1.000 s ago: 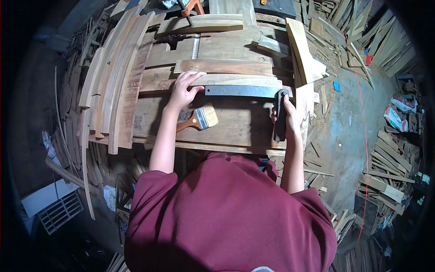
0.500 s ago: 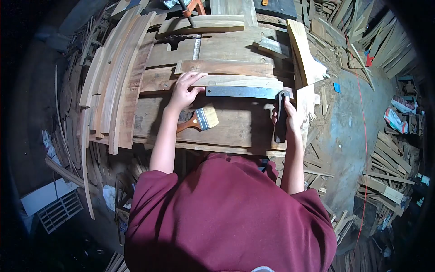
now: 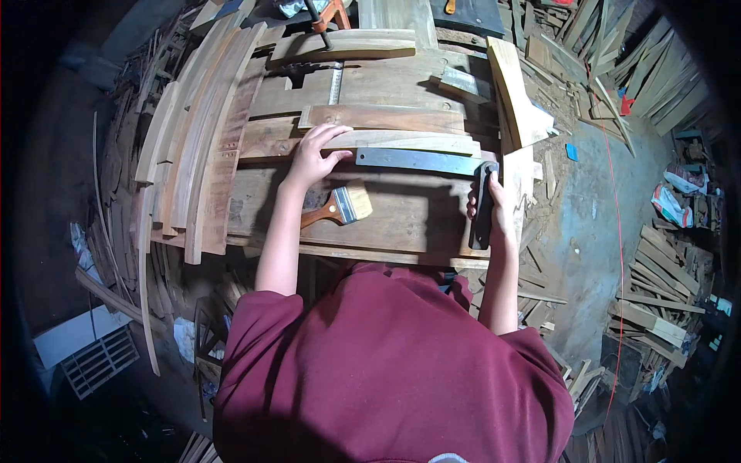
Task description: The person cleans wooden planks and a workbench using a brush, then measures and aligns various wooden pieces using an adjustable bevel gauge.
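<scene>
My left hand (image 3: pixel 316 157) is closed on the left end of a pale wood strip (image 3: pixel 413 141), fingers over its far edge and thumb on the near side. My right hand (image 3: pixel 498 202) grips the dark handle of a try square (image 3: pixel 421 160). The square's metal blade points left, along the near edge of the strip, with its tip close to my left thumb. A wide brush (image 3: pixel 351 203) with a wooden handle lies on the bench between my forearms. Just beyond the strip is a browner board (image 3: pixel 386 117).
Long wood strips (image 3: pixel 197 139) are stacked on the bench's left side. A thick board (image 3: pixel 509 92) stands at the right edge. An orange clamp (image 3: pixel 330 15) and another wood piece (image 3: pixel 343 45) are at the back. Wood scraps (image 3: pixel 660 266) lie on the floor at right.
The try square has shifted slightly right and toward me with my right hand, its blade now a little off the strip's edge. My left hand stays on the strip.
</scene>
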Available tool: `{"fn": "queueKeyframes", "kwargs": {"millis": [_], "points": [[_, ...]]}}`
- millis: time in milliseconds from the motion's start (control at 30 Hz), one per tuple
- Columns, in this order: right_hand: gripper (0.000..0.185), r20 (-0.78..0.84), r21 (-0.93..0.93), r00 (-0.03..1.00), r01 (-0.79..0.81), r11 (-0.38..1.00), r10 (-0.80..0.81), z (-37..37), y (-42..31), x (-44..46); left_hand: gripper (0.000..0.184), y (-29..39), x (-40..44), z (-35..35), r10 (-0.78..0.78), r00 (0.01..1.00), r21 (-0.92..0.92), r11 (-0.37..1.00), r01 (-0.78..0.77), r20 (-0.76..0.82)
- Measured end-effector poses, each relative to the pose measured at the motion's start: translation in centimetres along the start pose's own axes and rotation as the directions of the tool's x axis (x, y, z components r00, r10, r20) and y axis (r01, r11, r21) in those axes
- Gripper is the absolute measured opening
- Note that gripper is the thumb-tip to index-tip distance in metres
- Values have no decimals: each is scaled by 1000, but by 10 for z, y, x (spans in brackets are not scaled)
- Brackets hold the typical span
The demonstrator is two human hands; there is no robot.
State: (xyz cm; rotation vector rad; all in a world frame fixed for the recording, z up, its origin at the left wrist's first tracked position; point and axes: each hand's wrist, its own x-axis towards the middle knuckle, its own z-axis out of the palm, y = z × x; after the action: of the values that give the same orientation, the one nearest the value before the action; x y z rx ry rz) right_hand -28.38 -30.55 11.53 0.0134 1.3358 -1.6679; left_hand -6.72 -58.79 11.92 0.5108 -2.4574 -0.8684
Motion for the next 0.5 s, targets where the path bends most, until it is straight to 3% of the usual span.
{"fn": "queueKeyframes", "kwargs": {"millis": [100, 167, 333, 433, 500], "points": [[46, 21, -8, 999, 32, 999, -32, -10, -2, -10, 44, 0, 1, -2, -26, 999, 26, 999, 25, 33], [48, 24, 34, 999, 47, 998, -48, -14, -6, -17, 44, 6, 3, -4, 1, 999, 176, 984, -9, 48], [49, 34, 189, 996, 72, 979, -80, -14, -14, -30, 54, 10, 4, -8, -48, 993, 314, 949, 11, 109], [48, 11, 227, 984, 169, 959, -176, 0, -14, -35, 59, 29, 0, -6, 55, 998, 354, 934, -41, -30], [46, 30, 197, 952, 294, 935, -306, 23, -14, -44, 48, 52, -4, -2, 49, 983, 291, 957, 5, -179]]}}
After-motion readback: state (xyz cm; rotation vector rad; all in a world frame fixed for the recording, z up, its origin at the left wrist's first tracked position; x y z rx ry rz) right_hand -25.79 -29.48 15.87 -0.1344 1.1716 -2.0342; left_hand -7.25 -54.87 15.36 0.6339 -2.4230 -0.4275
